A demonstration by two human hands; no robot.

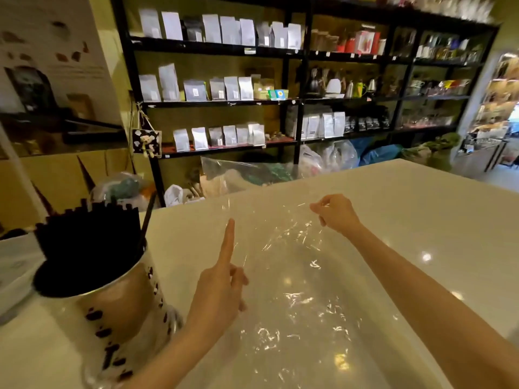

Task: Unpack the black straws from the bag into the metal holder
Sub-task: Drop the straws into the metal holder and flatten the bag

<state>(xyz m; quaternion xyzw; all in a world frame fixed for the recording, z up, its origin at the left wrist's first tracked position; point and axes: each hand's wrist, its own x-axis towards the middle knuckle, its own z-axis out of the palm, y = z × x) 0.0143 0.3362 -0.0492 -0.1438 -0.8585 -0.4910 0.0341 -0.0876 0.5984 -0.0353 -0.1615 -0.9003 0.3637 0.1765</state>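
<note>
A metal holder (120,301) with dark oval cut-outs stands at the left on the white counter (407,220). It is packed with black straws (90,237), and one straw leans out at its right side. A clear plastic bag (292,262) is stretched above the counter between my hands and looks empty. My right hand (337,210) pinches the bag's far right edge. My left hand (222,293) is at the bag's left edge with the index finger pointing up and the other fingers curled; whether they grip the plastic is not clear.
Black shelving (297,102) with white pouches, kettles and boxes fills the wall behind the counter. Plastic bags (325,158) are piled on the floor below it. A white object (14,265) lies at the left edge behind the holder.
</note>
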